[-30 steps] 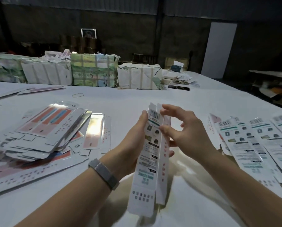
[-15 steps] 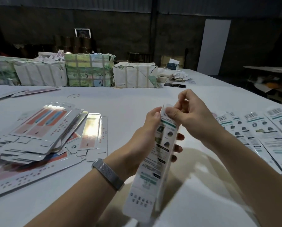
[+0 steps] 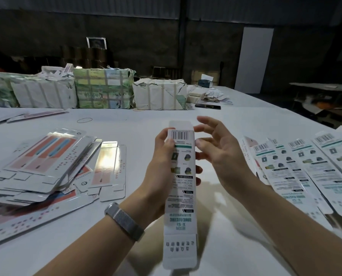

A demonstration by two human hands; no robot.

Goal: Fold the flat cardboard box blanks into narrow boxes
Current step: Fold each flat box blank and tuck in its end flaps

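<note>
- Narrow box: held upright above the white table, centre near, barcode end far, printed face shown.
- Left hand: fingers curled round the box, thumb laid on the barcode panel.
- Right hand: fingers spread apart, just right of the box top; contact cannot be told.
- Flat blanks: heaped at left.
- Printed blanks: laid in a row at right.
- Wrapped bundles: lined along the far edge.

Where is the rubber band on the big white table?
In the head view the rubber band lies flat on the table, far left of the hands, beyond the pile of flat blanks and before the wrapped bundles.
</note>
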